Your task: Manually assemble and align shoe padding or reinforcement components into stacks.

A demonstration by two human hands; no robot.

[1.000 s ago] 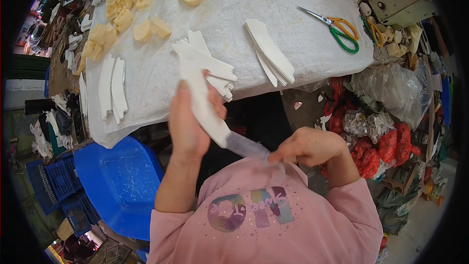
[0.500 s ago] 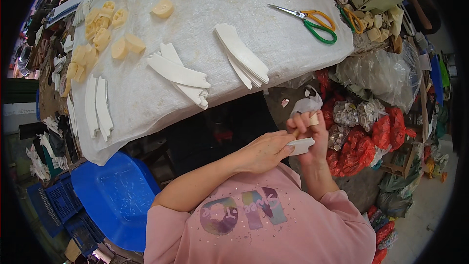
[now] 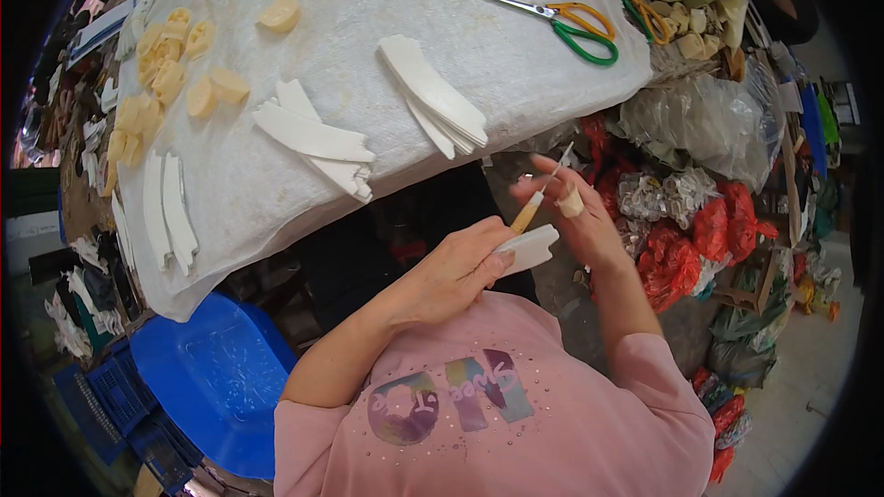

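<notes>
My left hand (image 3: 460,262) is closed on a short white strip piece (image 3: 529,249) with a notched end. The same hand also grips a slim tool with a wooden handle (image 3: 526,213), whose thin pointed tip angles up to the right. My right hand (image 3: 589,225) hovers just right of the tool, its fingers apart, with a beige wrap on one finger. Some fingers pass behind the tip, and I cannot tell if they touch it. On the table, curved white strips lie in a stack (image 3: 433,92), a crossed pile (image 3: 313,138) and a pair (image 3: 170,212).
Scissors (image 3: 575,29) with orange and green handles lie on the white-covered table (image 3: 350,0). Pale yellow moulded pieces (image 3: 166,51) crowd its left side. A blue basin (image 3: 212,377) stands at lower left. Red bags (image 3: 672,262) and clear plastic (image 3: 691,129) fill the right.
My right hand has opened and drawn away from the left hand, baring the tool's tip. A thin pale sheet by its fingers is no longer seen. The view has shifted slightly.
</notes>
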